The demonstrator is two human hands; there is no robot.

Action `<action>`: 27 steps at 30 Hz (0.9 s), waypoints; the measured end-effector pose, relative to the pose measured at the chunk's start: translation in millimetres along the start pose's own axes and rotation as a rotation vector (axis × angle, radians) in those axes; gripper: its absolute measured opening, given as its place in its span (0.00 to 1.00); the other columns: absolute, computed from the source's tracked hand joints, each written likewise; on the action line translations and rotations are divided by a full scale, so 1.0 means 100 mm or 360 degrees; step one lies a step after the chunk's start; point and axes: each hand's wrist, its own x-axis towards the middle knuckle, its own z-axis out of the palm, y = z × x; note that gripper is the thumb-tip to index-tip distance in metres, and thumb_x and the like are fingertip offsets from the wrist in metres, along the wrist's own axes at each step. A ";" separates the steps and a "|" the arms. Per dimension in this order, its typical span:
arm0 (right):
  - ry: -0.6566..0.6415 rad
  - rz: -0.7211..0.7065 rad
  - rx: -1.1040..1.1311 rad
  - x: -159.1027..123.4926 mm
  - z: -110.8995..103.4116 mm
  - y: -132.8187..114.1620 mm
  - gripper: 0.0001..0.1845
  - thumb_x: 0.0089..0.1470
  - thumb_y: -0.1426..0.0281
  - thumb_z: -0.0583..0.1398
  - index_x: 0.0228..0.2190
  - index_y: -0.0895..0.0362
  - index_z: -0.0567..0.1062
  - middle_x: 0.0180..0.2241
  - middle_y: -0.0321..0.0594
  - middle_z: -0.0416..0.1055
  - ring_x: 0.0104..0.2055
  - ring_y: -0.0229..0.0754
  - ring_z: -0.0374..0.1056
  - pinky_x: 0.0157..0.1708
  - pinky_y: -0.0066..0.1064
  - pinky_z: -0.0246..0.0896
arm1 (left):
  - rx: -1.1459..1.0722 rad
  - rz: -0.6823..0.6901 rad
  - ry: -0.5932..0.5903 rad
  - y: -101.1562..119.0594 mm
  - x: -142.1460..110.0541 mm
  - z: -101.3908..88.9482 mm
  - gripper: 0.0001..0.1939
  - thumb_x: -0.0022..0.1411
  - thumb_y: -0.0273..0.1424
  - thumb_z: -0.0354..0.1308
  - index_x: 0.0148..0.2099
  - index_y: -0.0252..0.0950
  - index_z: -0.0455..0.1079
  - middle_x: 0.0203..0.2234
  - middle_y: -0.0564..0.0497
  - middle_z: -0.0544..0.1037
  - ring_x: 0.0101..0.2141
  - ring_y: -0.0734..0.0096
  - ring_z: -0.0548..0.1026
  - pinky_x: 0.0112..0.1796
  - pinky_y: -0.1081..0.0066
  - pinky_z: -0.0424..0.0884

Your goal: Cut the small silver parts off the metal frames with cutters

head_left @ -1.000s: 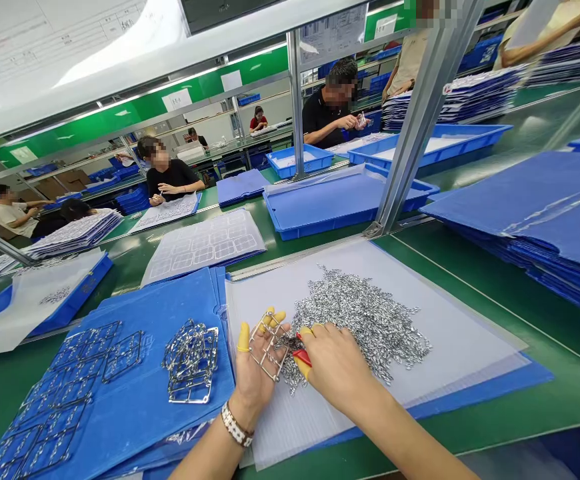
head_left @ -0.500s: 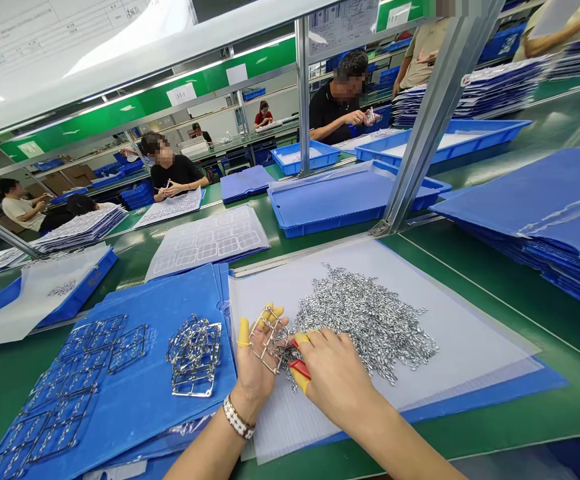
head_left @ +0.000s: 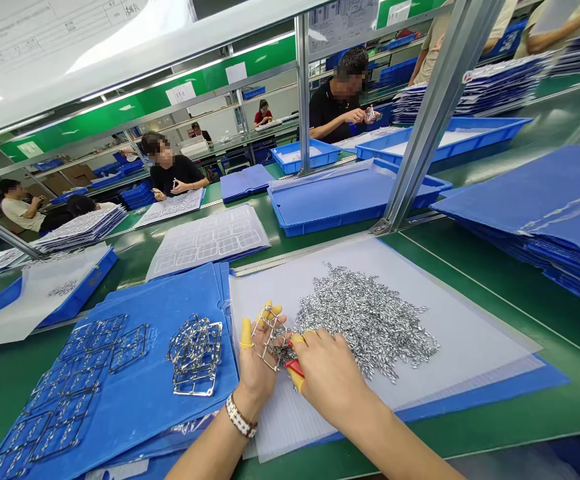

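My left hand (head_left: 257, 375), with yellow finger cots, is closed around a small silvery metal frame (head_left: 261, 359) with crossbars, held tilted. My right hand (head_left: 326, 379) grips red-handled pliers (head_left: 296, 368); their jaws meet the right side of the frame and are hard to make out. Just beyond both hands lies a heap of small shiny metal pieces (head_left: 365, 317) on a translucent white sheet (head_left: 290, 433). Left of my left hand, a tangled stack of similar frames (head_left: 197, 360) rests on a blue sheet (head_left: 155, 413).
Several darker-looking frames (head_left: 73, 373) lie flat at the left. Behind are a printed sheet (head_left: 209, 241), a blue tray (head_left: 330, 220) and a metal post (head_left: 423, 120). Blue sheets (head_left: 545, 200) are piled at right. Co-workers sit across the bench, one in black (head_left: 177, 177).
The view has shifted slightly. My hands stay together over the near edge of the heap, the frame turning a little in my left hand while the pliers keep working at it.
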 end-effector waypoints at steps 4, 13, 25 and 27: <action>0.0015 0.0007 -0.0045 0.00 -0.02 -0.03 0.07 0.51 0.72 0.60 0.35 0.57 0.74 0.33 0.44 0.74 0.39 0.50 0.69 0.35 0.38 0.56 | 0.0034 0.0016 0.0003 0.00 0.01 -0.02 0.28 0.61 0.50 0.48 0.53 0.37 0.70 0.53 0.43 0.71 0.48 0.60 0.71 0.39 0.68 0.70; 0.0440 0.0017 0.0087 -0.20 0.13 0.36 0.11 0.49 0.70 0.61 0.37 0.56 0.74 0.32 0.41 0.73 0.34 0.48 0.70 0.33 0.39 0.63 | 0.0690 0.0128 -0.0153 0.01 -0.07 0.04 0.35 0.60 0.50 0.50 0.67 0.50 0.47 0.60 0.45 0.63 0.49 0.59 0.70 0.49 0.58 0.65; 0.0945 -0.0104 0.0297 -0.34 0.20 0.66 0.18 0.56 0.59 0.53 0.44 0.55 0.70 0.35 0.40 0.74 0.36 0.45 0.72 0.34 0.35 0.67 | 0.1047 0.0336 -0.0636 0.30 -0.24 0.02 0.29 0.67 0.47 0.36 0.63 0.42 0.58 0.55 0.43 0.67 0.51 0.55 0.68 0.47 0.56 0.66; 0.0940 -0.0099 0.0289 -0.31 0.33 0.76 0.20 0.55 0.56 0.54 0.44 0.53 0.71 0.37 0.41 0.75 0.35 0.46 0.73 0.33 0.35 0.68 | 0.1309 0.0574 -0.0676 0.61 -0.38 0.01 0.28 0.67 0.47 0.37 0.63 0.42 0.57 0.56 0.43 0.67 0.52 0.55 0.66 0.51 0.54 0.63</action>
